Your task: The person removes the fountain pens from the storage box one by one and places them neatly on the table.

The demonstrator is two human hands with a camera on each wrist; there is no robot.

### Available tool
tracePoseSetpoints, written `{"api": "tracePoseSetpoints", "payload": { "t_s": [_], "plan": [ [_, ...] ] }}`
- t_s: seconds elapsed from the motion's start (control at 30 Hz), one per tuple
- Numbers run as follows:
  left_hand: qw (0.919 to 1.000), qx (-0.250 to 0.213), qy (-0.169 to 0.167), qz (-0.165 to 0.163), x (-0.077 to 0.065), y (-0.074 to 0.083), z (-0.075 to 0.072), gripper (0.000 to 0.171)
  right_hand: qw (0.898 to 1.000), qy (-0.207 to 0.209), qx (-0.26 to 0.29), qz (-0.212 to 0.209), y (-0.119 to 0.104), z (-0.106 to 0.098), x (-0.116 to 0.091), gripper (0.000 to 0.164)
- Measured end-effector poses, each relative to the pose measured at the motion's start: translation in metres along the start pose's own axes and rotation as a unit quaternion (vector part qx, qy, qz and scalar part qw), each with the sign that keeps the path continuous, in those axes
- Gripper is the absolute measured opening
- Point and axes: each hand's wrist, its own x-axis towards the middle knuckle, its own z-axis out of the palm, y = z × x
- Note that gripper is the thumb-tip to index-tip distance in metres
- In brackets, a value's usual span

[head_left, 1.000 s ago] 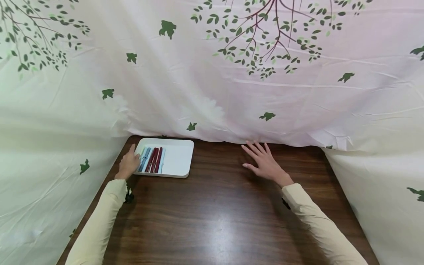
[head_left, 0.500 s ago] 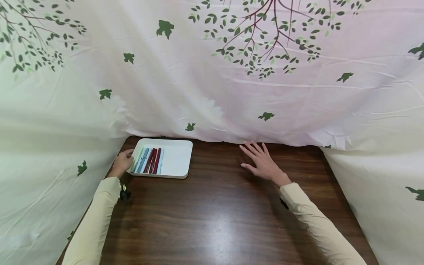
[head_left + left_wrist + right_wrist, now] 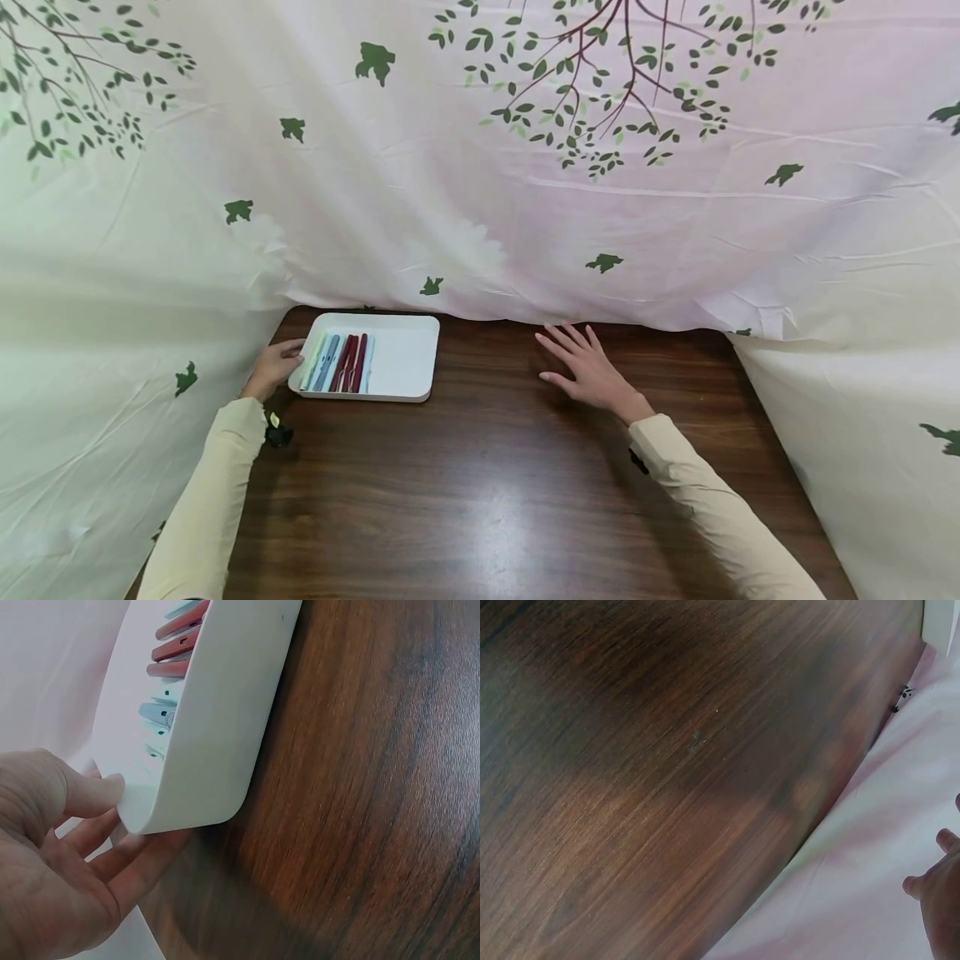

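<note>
At the far left of the table lies a white rectangular tray (image 3: 405, 354). Along its left half rest several slim capped pens (image 3: 348, 363), dark red, grey-blue, pale blue and pale green. My left hand (image 3: 273, 367) pinches the tray's left end; in the left wrist view the thumb (image 3: 97, 793) lies over the rim while the other fingers (image 3: 142, 866) curl against the outside and under it. My right hand (image 3: 592, 375) is spread, fingers apart, over the far part of the table, and holds nothing. Only a few of its fingertips appear in the right wrist view.
The dark wood table (image 3: 420, 483) is glossy. A pale cloth (image 3: 487, 208) printed with leaves and birds hangs along its back edge and both sides. The tray stands close to the back cloth.
My left hand has shifted left from over the tray's edge and now grips its left end, uncovering the green pens. My right hand has drifted slightly left, still spread.
</note>
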Motion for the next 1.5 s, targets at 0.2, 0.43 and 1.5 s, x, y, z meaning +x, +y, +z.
{"api": "tracePoseSetpoints", "payload": {
  "t_s": [0.2,0.43,1.5],
  "plan": [
    [0.9999,-0.008,-0.009,-0.007,0.000,0.005,0.003,0.050,1.000,-0.007,0.005,0.005,0.000,0.000,0.002,0.074],
    [0.9997,-0.002,-0.023,0.000,-0.001,0.009,0.002,0.051,1.000,-0.013,0.013,0.010,0.000,0.001,0.004,0.074],
    [0.9962,-0.026,-0.058,-0.060,0.002,0.017,0.013,0.054,1.000,-0.019,0.020,-0.004,-0.008,0.007,0.012,0.069]
  ]
}}
